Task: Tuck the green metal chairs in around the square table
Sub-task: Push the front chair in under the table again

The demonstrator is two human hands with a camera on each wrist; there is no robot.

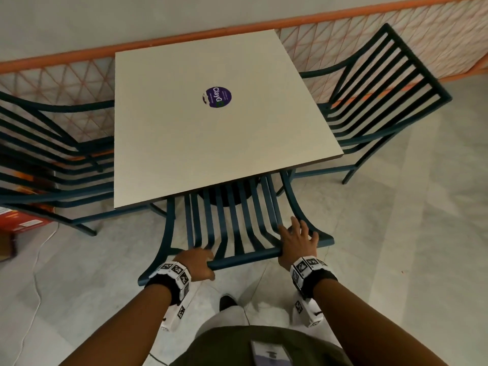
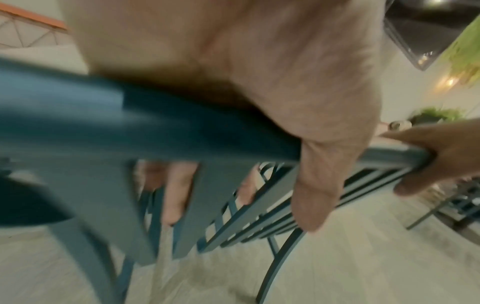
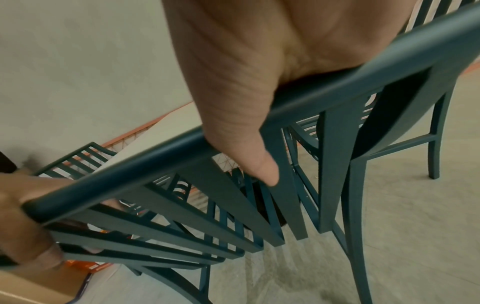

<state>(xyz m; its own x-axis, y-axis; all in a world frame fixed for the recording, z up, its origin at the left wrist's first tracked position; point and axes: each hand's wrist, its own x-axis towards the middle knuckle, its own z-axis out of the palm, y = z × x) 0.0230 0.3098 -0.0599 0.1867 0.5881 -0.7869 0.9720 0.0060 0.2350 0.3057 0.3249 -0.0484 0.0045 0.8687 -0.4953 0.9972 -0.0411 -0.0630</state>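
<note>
- Square table (image 1: 200,122): pale top, purple round sticker (image 1: 217,97) near centre; far edge sits close to an orange mesh railing (image 1: 66,75).
- Near chair (image 1: 235,233): dark green metal, slatted back & seat. Seat front is under the table's near edge; the back stands clear of the table, on the person's side.
- Left hand (image 1: 196,262): on the near chair's top rail, left of centre. Fingers curled over the rail, thumb below it; left wrist view confirms a full wrap (image 2: 298,102).
- Right hand (image 1: 297,243): on the same rail, towards its right end. Palm on the rail, thumb under it per right wrist view (image 3: 249,92); fingers spread fwd over the slats, only loosely bent. Grip is partial but the thumb does hook the rail.
- Left chair (image 1: 52,154): seat reaches under the table's left edge.
- Right chair (image 1: 383,96): by the table's right edge, seat partly beneath it.
- Floor: pale tiles (image 1: 396,233). Red-orange box (image 1: 18,220) at far left, white cable (image 1: 37,262) trailing beside it.
</note>
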